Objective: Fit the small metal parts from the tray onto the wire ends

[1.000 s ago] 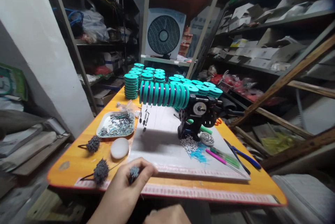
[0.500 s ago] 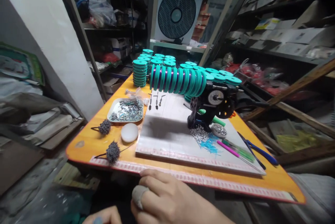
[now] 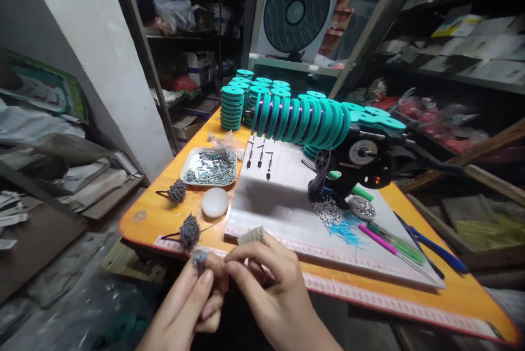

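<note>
My left hand (image 3: 188, 302) and my right hand (image 3: 270, 293) meet just below the near edge of the orange table (image 3: 143, 214). The left fingers pinch a small grey-blue fuzzy cluster (image 3: 199, 257). My right hand's fingers are curled in a pinch beside it, with a grey wrap (image 3: 251, 235) on one fingertip; what they hold is hidden. Two dark spiky clusters (image 3: 190, 230) on wires lie on the table just beyond my left hand. A black winding machine (image 3: 361, 162) carries a row of teal spools (image 3: 301, 117) above a white mat (image 3: 279, 203).
A metal tray (image 3: 208, 167) of small parts and a white oval dish (image 3: 215, 202) sit left of the mat. Stacked teal spools (image 3: 232, 107) stand behind. Pink and green tools (image 3: 389, 244) and blue-handled pliers (image 3: 437, 250) lie at right. Shelves and a fan (image 3: 297, 6) surround the table.
My left hand came off the table's near edge with the small cluster. Both hands now meet below the edge. The view has tilted down and to the left.
</note>
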`<state>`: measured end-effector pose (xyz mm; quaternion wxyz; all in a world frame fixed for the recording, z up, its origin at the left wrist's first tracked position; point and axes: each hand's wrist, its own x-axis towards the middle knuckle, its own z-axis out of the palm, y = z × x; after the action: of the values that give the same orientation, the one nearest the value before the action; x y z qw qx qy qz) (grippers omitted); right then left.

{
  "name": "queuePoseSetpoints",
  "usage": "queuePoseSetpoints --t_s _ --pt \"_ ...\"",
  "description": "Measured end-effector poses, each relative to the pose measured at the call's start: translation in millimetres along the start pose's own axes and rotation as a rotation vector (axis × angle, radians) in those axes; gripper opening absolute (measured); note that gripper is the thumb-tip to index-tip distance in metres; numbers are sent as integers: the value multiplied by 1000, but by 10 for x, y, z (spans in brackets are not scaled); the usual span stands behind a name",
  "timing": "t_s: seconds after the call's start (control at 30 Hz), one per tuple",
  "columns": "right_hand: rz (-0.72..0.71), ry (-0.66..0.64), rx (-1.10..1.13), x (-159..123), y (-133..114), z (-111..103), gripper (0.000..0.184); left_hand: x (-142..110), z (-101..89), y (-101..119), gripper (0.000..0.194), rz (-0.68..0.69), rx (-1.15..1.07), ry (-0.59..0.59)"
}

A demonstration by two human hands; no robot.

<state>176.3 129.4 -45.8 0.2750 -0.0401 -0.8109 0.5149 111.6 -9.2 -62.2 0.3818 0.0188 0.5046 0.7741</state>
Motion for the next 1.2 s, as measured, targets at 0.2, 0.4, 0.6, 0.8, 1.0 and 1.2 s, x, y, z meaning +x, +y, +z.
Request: queuePoseSetpoints --t_s 0.2,0.4,0.6,0.8,1.0,1.2 --pt "227 -33 260 32 68 29 19 96 28 -12 50 64 281 -97" --pt "182 20 207 60 22 -8 9 81 27 -65 53 59 400 -117" --pt "79 98 -23 -2 12 -3 12 27 52 -139 42 15 247 64" --pt "-42 87 -63 -142 83 -28 12 29 175 -109 40 116 -44 7" --pt "-152 83 -211 -265 77 -165 14 -29 145 -134 32 123 -200 11" --pt "-199 106 -235 -359 64 -48 18 -107 149 -141 33 -8 -338 -13"
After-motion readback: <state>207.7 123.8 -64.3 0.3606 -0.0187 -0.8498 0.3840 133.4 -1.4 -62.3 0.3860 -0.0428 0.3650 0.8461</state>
